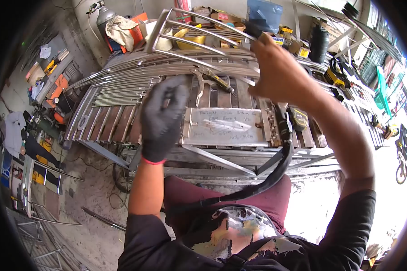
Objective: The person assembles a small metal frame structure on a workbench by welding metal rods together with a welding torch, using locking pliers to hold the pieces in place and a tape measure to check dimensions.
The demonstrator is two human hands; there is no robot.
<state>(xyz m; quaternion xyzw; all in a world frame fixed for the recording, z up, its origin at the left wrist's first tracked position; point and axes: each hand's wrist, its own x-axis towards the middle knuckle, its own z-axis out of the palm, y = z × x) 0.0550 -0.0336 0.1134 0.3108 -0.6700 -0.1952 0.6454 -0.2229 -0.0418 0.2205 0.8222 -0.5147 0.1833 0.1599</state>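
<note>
My right hand (280, 67), bare, is raised over the back of the slatted workbench. Its fingers grip the right end of a metal frame (206, 32) made of several parallel rods joined to a flat end bar. The frame is tilted up above the bench, and its right end is partly hidden by the hand. My left hand (163, 113), in a black glove with a red cuff, hovers over the bench front, slightly blurred. Its fingers are loosely curled and apart, with nothing seen in them. Near it lie locking pliers (199, 88) and a flat metal plate (226, 127) with handwriting.
Thin metal rods (122, 90) lie on the bench (108, 128) to the left. A tape measure (299, 118) sits right of the plate. A black cable (276, 165) runs across my lap to the bench. Behind stand a yellow bowl (192, 43) and a gas cylinder (106, 18).
</note>
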